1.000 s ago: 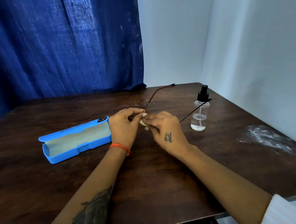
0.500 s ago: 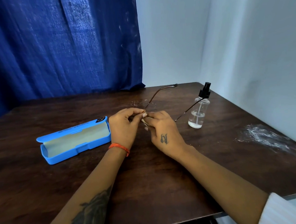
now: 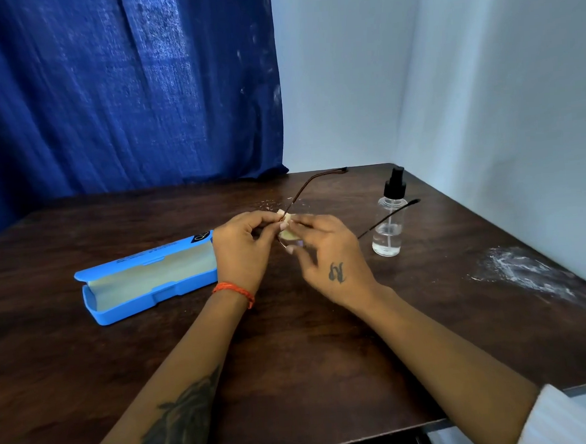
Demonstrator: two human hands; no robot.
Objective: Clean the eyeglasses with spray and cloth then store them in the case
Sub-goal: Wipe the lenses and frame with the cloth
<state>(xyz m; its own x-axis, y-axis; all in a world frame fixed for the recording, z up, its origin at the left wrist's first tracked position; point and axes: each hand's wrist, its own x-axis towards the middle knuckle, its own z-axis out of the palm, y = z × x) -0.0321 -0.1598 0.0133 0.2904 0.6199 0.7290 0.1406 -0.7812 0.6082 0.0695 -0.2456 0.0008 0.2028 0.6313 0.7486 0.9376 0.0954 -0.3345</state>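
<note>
Thin-framed eyeglasses point(image 3: 308, 186) are held above the middle of the table, their two temple arms pointing away from me and to the right. My left hand point(image 3: 243, 249) pinches the frame at its left end. My right hand point(image 3: 328, 254) presses a small pale yellow cloth point(image 3: 288, 234) against a lens; the lenses are mostly hidden by my fingers. A clear spray bottle point(image 3: 390, 229) with a black pump stands upright just right of my hands. The blue glasses case point(image 3: 144, 282) lies open to the left, with its pale lining showing.
The dark wooden table point(image 3: 293, 359) ends at a front edge near my elbows. A white powdery smear point(image 3: 524, 273) marks the right side. A blue curtain point(image 3: 122, 95) hangs behind and white walls close the back right corner.
The right hand has shifted slightly toward me, and its fingers blur as they rub with the cloth. More of the cloth shows now. The left hand keeps its hold.
</note>
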